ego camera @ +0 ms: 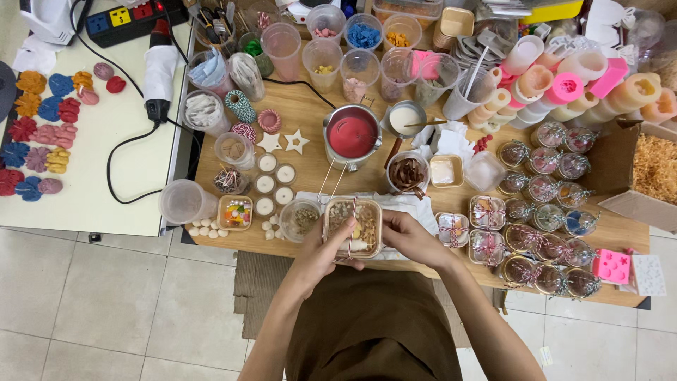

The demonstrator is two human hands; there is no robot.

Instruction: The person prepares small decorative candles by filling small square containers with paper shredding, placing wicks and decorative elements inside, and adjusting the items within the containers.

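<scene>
on the white side table (106,197) lie coloured wax flowers (42,134). on the wooden table (310,120) stands a pot of red wax (352,135). near its front edge the left hand (319,255) grips the left side of a square gold tin (352,227) filled with bits; the right hand (411,238) holds the right side, fingers closed on it. red and white twine (350,233) runs across the lid. to do this well, i judge the twine should stay centred and taut while the tin is held level. finished tied tins (486,229) sit to the right.
</scene>
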